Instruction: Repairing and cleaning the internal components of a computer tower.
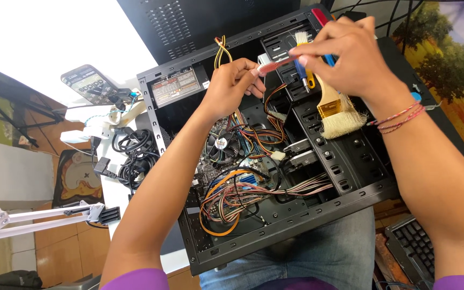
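Observation:
An open black computer case (350, 196) lies on its side across my lap and the desk, showing a motherboard with a round cooler fan (222, 144) and bundles of coloured cables (243, 196). My left hand (233, 86) pinches one end of a thin flat red cable (275, 64) above the case. My right hand (345, 53) holds the cable's other end with its fingertips. That same hand also grips a wide paintbrush (339, 115) with pale bristles hanging down, a small white-bristled brush (301, 38) and a blue and yellow handled tool (306, 75).
A multimeter (88, 83) and a coil of black power cable (135, 153) lie on the white desk left of the case. A white lamp arm (33, 215) reaches in at lower left. A black keyboard (417, 244) sits at lower right. A black side panel (189, 21) stands behind.

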